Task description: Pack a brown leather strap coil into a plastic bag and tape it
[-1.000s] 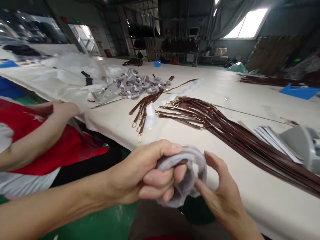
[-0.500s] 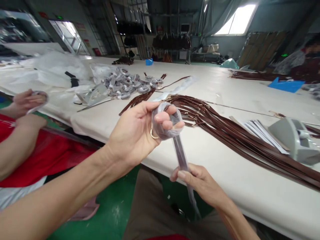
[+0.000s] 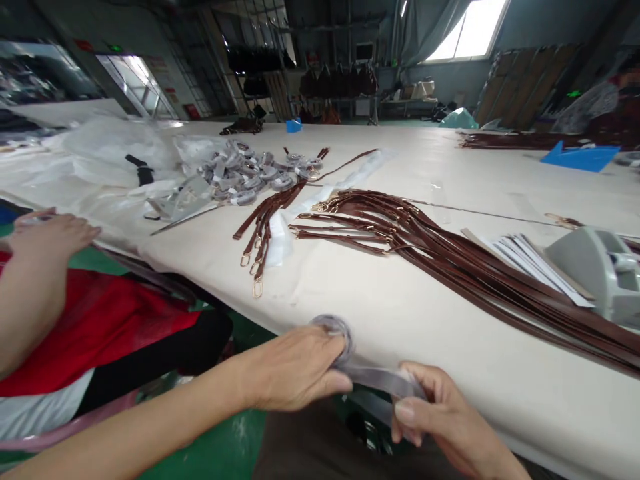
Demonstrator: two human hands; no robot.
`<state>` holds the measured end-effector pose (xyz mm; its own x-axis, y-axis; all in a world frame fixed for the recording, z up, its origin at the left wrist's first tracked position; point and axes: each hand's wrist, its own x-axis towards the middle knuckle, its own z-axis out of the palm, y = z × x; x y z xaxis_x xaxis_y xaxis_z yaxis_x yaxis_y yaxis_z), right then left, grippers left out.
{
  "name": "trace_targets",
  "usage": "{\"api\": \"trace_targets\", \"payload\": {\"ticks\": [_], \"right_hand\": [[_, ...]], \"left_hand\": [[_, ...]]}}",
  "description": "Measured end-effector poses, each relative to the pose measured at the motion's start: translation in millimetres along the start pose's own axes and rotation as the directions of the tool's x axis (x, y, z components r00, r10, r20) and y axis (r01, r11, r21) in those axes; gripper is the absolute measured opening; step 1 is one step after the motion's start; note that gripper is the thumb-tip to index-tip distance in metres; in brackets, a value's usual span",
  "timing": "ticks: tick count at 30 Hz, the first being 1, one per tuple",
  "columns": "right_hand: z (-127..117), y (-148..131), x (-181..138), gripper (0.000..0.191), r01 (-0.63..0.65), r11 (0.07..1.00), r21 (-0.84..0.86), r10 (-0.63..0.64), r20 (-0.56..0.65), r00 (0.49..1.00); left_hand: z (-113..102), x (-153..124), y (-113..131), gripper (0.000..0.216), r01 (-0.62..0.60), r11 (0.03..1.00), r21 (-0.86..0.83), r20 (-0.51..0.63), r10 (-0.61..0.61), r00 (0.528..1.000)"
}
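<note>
At the near table edge, my left hand [image 3: 295,370] is closed around a coiled strap [image 3: 344,337] in a cloudy plastic sleeve. A length of the same sleeved strap spans the gap to my right hand [image 3: 437,410], which pinches it between thumb and fingers. Part of the loose tail hangs below, blurred by motion. Beyond my hands, long dark brown straps [image 3: 450,267] with gold-coloured metal fittings lie in a bundle. Shorter brown strap ends [image 3: 265,227] with metal loops rest beside a strip of clear plastic [image 3: 280,240].
A heap of coiled sleeved straps [image 3: 245,173] lies beyond, next to clear plastic bags [image 3: 110,150]. On the right stand a grey tape dispenser [image 3: 590,267] and white paper strips [image 3: 545,270]. A co-worker's arm [image 3: 35,287] is close on my left. The table [image 3: 400,320] has a rounded near edge.
Both hands have come closer together, the left lowering the coil towards the table edge and turning palm-down. The coil now sits lower. The co-worker's hands have shifted slightly.
</note>
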<state>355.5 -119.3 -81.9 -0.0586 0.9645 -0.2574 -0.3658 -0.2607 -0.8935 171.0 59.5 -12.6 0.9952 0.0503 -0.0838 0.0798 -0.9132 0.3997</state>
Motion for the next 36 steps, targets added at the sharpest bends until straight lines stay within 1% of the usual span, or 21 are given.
{"api": "trace_targets", "payload": {"ticks": [2,4,5,6,8,10,12,14,15,16,17,18,20,22,24,26,29,31,33,35,36], "right_hand": [[-10,-7,1,0.048,-0.035,0.997,-0.07,0.033,-0.022,0.999],[-16,-13,5,0.044,-0.017,0.975,-0.221,0.001,-0.07,0.998],[-16,-15,6,0.038,0.01,0.946,-0.325,-0.043,-0.096,0.994],[-14,-16,8,0.031,0.045,0.899,-0.436,-0.105,-0.115,0.988],[-4,-12,12,0.038,0.138,0.759,-0.637,-0.273,-0.118,0.955],[13,-1,17,0.055,0.257,0.582,-0.771,-0.49,-0.08,0.868],[31,11,24,0.053,0.374,0.38,-0.846,-0.708,-0.006,0.706],[44,19,33,0.044,0.449,0.208,-0.869,-0.839,0.077,0.538],[47,20,38,0.04,0.474,0.166,-0.865,-0.862,0.106,0.496],[49,19,41,0.036,0.498,0.154,-0.853,-0.866,0.126,0.484],[48,17,44,0.031,0.519,0.183,-0.835,-0.85,0.131,0.511],[45,14,45,0.027,0.535,0.249,-0.807,-0.811,0.128,0.571],[38,6,45,0.018,0.532,0.47,-0.705,-0.663,0.116,0.739],[31,-1,41,0.023,0.448,0.702,-0.553,-0.463,0.123,0.878],[25,-6,38,0.028,0.341,0.846,-0.409,-0.306,0.15,0.94],[22,-6,36,0.03,0.265,0.911,-0.316,-0.221,0.168,0.961],[18,-2,36,0.034,0.172,0.965,-0.198,-0.147,0.136,0.98],[17,1,39,0.037,0.1,0.992,-0.075,-0.092,0.107,0.99],[18,3,44,0.039,0.02,0.999,0.049,-0.024,0.097,0.995],[19,2,49,0.04,-0.043,0.99,0.136,0.03,0.1,0.995],[20,1,51,0.041,-0.063,0.985,0.163,0.046,0.109,0.993]], "left_hand": [[-2,-12,9,0.053,0.013,0.996,-0.089,0.105,-0.003,0.994],[-6,-23,19,0.054,0.153,0.935,-0.319,0.211,-0.087,0.974],[-8,-27,23,0.053,0.263,0.84,-0.475,0.286,-0.135,0.948],[-9,-31,27,0.053,0.367,0.693,-0.621,0.359,-0.165,0.919],[-6,-35,34,0.054,0.466,0.347,-0.814,0.428,-0.183,0.885],[1,-34,40,0.055,0.422,0.09,-0.902,0.392,-0.237,0.889],[8,-30,45,0.054,0.345,-0.08,-0.935,0.353,-0.301,0.886],[10,-25,48,0.053,0.292,-0.197,-0.936,0.343,-0.328,0.88],[9,-23,49,0.052,0.274,-0.238,-0.932,0.343,-0.328,0.88],[7,-21,49,0.053,0.256,-0.28,-0.925,0.343,-0.326,0.881],[5,-20,48,0.054,0.242,-0.323,-0.915,0.346,-0.319,0.882],[2,-20,47,0.055,0.225,-0.365,-0.903,0.346,-0.308,0.886],[-5,-19,45,0.054,0.143,-0.448,-0.882,0.305,-0.313,0.899],[-13,-19,44,0.048,-0.001,-0.504,-0.864,0.212,-0.366,0.906],[-21,-17,45,0.042,-0.142,-0.529,-0.837,0.127,-0.44,0.889],[-28,-14,46,0.038,-0.252,-0.536,-0.806,0.074,-0.513,0.855],[-31,-4,44,0.035,-0.414,-0.428,-0.803,-0.045,-0.65,0.759],[-24,6,40,0.035,-0.483,-0.24,-0.842,-0.174,-0.727,0.664],[-11,17,36,0.034,-0.466,0.005,-0.885,-0.312,-0.749,0.585],[7,27,32,0.034,-0.357,0.282,-0.891,-0.445,-0.702,0.557],[16,31,30,0.032,-0.277,0.426,-0.861,-0.505,-0.651,0.567]]}}
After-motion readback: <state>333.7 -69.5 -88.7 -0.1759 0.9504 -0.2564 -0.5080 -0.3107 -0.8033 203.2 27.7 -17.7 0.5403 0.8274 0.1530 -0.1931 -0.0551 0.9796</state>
